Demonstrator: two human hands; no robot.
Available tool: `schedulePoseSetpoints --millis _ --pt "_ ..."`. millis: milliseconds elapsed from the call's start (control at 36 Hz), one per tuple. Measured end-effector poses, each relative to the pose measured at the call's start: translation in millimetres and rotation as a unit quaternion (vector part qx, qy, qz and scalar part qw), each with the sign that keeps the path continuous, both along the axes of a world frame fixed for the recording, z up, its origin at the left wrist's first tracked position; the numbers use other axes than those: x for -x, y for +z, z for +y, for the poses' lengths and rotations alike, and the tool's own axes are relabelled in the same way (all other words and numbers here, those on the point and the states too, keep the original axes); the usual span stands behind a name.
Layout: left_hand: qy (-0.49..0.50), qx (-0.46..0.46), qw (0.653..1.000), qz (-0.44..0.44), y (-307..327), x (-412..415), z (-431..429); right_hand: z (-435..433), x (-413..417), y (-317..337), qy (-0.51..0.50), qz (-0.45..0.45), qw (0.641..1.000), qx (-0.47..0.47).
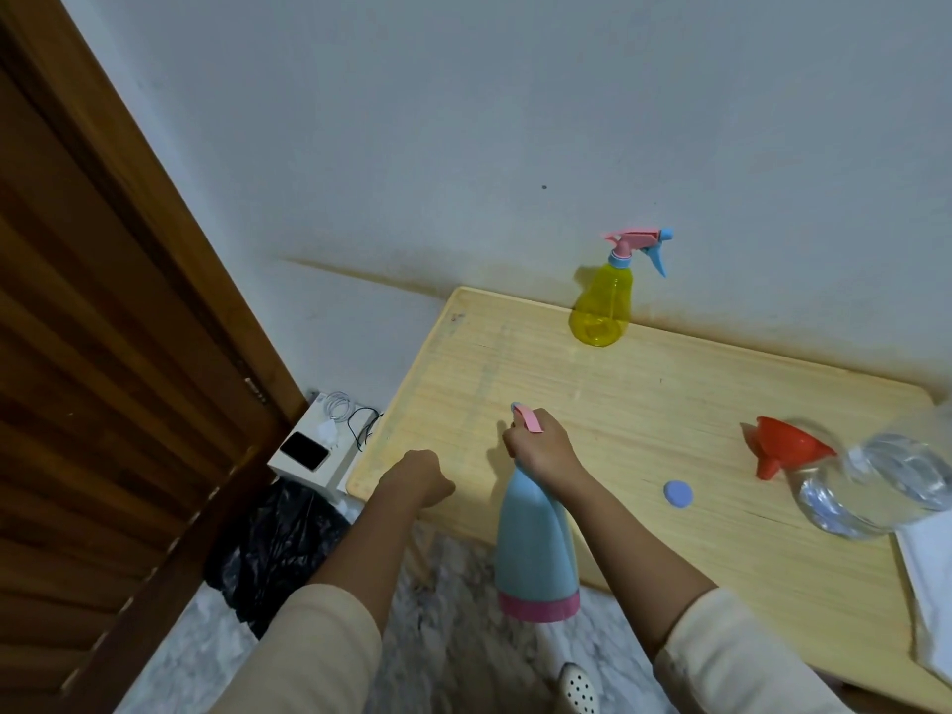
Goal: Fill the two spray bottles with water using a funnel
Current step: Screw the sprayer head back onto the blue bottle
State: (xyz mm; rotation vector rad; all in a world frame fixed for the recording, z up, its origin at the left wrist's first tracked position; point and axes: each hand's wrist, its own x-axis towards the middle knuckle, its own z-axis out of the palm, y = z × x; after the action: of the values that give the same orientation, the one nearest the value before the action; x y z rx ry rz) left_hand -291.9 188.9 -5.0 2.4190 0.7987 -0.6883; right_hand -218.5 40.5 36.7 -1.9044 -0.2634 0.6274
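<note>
A light blue spray bottle (536, 548) with a pink base hangs over the table's near edge. My right hand (541, 448) grips its neck and pink spray head. My left hand (420, 479) is a closed fist with nothing in it, at the table's left front corner. A yellow spray bottle (602, 306) with a pink and blue spray head stands at the back of the table by the wall. A red funnel (783, 448) lies on its side at the right. Beside it lies a clear plastic water bottle (876, 487). A small blue cap (678, 494) rests on the wood.
The wooden table (644, 404) stands against a white wall. A white cloth (932, 584) lies at its right edge. Left of the table is a white box (314, 456) with a phone and cables, a black bag (278, 543) on the marble floor, and a wooden door (103, 353).
</note>
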Motion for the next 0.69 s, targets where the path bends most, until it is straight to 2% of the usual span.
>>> schedulePoseSetpoints --millis 83,222,306,417,528,639,694 --pt "0.003 0.004 1.0 -0.014 -2.6 -0.3 0.5 2.9 1.9 0.4 -0.017 0.0 1.0 -0.022" --pt "-0.002 0.004 0.999 -0.036 1.5 -3.5 -2.3 2.2 -0.2 -0.5 -0.023 -0.02 1.0 0.005" --pt "-0.023 0.034 0.997 -0.062 10.1 -11.6 -8.9 -4.0 -4.1 2.9 -0.048 -0.049 0.998 -0.015" --pt "-0.025 0.16 0.978 -0.135 32.1 -31.2 -30.3 -19.2 -21.2 17.0 -0.095 -0.134 0.986 -0.027" --pt "-0.094 0.242 0.951 -0.169 54.0 -63.5 -63.3 -42.4 -57.5 29.3 -0.157 -0.204 0.966 -0.02" --pt "-0.122 0.406 0.892 -0.158 61.8 -98.5 -98.9 -68.4 -101.0 40.6 -0.204 -0.255 0.945 0.001" --pt "-0.12 0.443 0.873 -0.165 57.0 -118.3 -119.4 -81.2 -122.6 45.2 -0.213 -0.262 0.941 0.012"
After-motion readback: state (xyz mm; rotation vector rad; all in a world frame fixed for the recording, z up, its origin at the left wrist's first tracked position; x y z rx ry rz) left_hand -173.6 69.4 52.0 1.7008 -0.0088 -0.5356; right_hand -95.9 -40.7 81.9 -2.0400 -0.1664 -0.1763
